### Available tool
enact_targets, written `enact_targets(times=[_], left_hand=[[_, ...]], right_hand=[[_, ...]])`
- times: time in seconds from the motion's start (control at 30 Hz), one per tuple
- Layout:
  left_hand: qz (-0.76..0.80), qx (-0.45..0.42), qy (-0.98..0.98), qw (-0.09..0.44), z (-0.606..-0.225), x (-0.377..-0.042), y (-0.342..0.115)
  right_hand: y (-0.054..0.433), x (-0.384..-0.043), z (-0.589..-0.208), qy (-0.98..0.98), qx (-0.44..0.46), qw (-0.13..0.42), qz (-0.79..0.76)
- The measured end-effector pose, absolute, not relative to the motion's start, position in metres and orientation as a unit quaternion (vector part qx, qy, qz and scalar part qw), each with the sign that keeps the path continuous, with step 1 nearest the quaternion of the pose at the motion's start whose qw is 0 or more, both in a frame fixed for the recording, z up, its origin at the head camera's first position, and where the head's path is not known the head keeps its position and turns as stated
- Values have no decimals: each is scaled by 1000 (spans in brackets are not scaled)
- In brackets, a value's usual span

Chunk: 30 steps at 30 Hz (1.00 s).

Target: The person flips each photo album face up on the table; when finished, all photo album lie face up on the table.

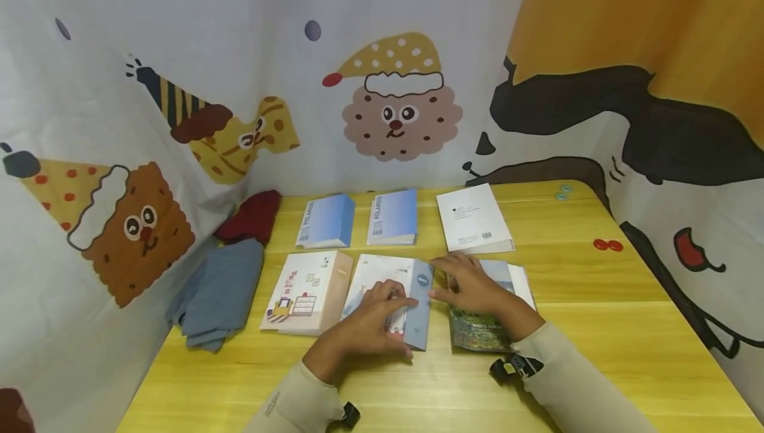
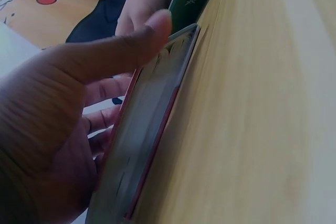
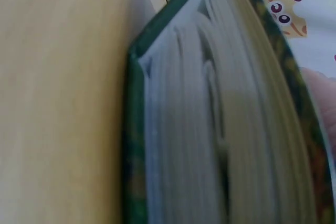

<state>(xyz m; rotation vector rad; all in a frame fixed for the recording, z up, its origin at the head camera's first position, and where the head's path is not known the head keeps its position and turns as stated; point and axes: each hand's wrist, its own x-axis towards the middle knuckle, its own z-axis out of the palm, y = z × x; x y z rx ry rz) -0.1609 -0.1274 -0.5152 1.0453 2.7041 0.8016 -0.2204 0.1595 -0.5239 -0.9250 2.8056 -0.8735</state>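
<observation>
In the head view, the left hand (image 1: 382, 320) rests on the cover of the middle album (image 1: 420, 323), its fingers relaxed and spread, its thumb towards the near edge; it seems laid there to steady the album flat on the table (image 1: 430, 396). The right hand (image 1: 477, 287) spans over the green photo album (image 1: 480, 335), fingers loosely parted and grasping nothing, their tips at the blue spine of the middle album — probably a guide along that side, though how firmly they press cannot be told. The middle album lies between the green one and the album with a room drawing (image 1: 298, 294), cover up. Behind stand apart two blue Polaroid books, left (image 1: 325, 219) and right (image 1: 394, 215), and a slightly turned white book (image 1: 474, 219); the gaps likely leave room for fingers. A grey-blue cloth (image 1: 223, 294) and a dark red cloth (image 1: 251, 217) lie at the left side, clear of the books.

In the left wrist view, the thumb reaches over the middle album's page edges while the other fingers lie along its cover — a light hold, it seems, rather than a clench.

In the right wrist view, the green album's pages fill the middle, slightly fanned; the right fingers' state cannot be told there.
</observation>
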Motion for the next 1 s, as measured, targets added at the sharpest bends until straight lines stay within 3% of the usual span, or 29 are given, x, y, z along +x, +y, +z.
enact_targets(times=[0.43,0.77,1.0], left_hand=[[272,333,900,70,-519,-160,-124],[277,340,896,62,-522,-161,-124],[283,344,894,43,-524,-162,-125]], right_hand=[[152,-216,-521,935,-291,42,-198],[145,-216,-515,942,-257,84,-197],[145,-219,-516,944,-244,67,-213]])
